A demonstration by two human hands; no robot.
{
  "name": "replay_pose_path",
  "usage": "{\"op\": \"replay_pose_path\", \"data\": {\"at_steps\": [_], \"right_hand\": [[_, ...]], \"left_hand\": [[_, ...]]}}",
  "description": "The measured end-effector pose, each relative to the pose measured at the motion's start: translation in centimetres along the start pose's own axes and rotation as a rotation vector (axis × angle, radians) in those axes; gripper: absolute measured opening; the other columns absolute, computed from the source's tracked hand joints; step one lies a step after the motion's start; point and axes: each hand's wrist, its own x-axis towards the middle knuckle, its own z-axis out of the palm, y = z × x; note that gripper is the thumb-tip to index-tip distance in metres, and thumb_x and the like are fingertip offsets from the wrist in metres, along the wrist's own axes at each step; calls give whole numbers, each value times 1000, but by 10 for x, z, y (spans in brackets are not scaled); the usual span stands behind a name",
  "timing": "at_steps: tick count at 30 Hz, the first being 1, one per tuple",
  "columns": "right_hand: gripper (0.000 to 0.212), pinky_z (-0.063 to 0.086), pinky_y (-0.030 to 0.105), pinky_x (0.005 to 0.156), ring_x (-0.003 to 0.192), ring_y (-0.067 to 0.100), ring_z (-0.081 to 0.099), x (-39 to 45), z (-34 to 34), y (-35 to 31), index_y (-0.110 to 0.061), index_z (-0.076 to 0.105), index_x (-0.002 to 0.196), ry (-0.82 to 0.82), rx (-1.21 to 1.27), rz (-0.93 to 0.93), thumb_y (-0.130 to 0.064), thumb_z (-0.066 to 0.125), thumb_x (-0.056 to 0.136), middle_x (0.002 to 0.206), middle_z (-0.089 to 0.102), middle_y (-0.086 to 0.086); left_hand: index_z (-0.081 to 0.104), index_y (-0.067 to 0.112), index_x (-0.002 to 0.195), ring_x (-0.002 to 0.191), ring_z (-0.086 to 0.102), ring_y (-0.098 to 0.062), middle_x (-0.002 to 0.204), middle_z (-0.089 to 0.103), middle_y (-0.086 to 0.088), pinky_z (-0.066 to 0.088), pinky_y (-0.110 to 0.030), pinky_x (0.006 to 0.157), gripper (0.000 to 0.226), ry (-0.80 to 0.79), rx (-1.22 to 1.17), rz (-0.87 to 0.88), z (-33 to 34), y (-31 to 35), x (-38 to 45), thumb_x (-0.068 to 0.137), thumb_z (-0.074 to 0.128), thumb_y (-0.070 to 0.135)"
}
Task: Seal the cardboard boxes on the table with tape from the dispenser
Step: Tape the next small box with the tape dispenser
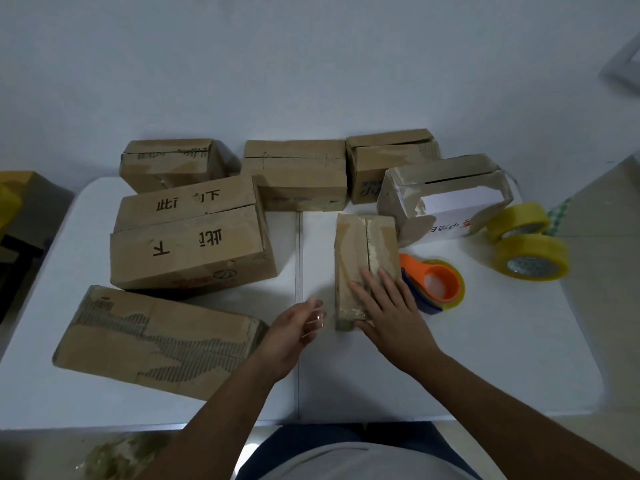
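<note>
We press our right hand [384, 303], fingers spread flat, on the small cardboard box [363, 258] mid-counter [485, 341] to steady it, our left hand [294, 327] relaxed beside it holding nothing, the orange tape dispenser [433, 284] lying just right.

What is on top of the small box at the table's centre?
The right hand rests flat on the small box, covering its near end. The lengthwise flap seam shows beyond; tape there cannot be confirmed.

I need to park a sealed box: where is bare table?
Bare table runs near the front edge right of the right hand, below the tape dispenser. The back row and left side are crowded with cardboard boxes.
</note>
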Motion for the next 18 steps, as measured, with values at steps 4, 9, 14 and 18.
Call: {"op": "replay_pose_path", "data": {"at_steps": [4, 9, 14, 18], "right_hand": [[65, 13, 48, 118, 149, 29, 15, 0, -1, 0, -22, 31, 152, 7, 16, 10, -51, 32, 94, 161, 20, 4], [67, 20, 50, 115, 147, 30, 21, 2, -2, -3, -22, 34, 150, 20, 40, 23, -56, 34, 92, 159, 27, 4], [72, 31, 52, 114, 137, 36, 36, 15, -7, -11, -17, 48, 138, 36, 68, 70, -66, 31, 88, 145, 45, 10], [72, 27, 55, 115, 143, 38, 28, 15, -2, -13, -21, 38, 147, 21, 65, 56, -66, 27, 92, 151, 36, 11]], "left_hand": [[71, 14, 107, 96, 61, -16, 99, 69, -3, 47, -20, 78, 19, 46, 96, 143, -7, -10, -3, 89, 69, 6], [72, 14, 92, 89, 63, -15, 87, 72, 3, 47, -27, 80, 13, 149, -53, 203, -8, -16, -3, 88, 68, 3], [70, 15, 91, 83, 61, -14, 80, 70, 4, 46, -27, 81, 12, 187, -170, 159, -7, -19, -4, 89, 67, 4], [69, 16, 91, 85, 60, -15, 86, 68, 2, 47, -27, 81, 9, 225, -128, 170, -6, -20, -1, 90, 68, 7]]}}
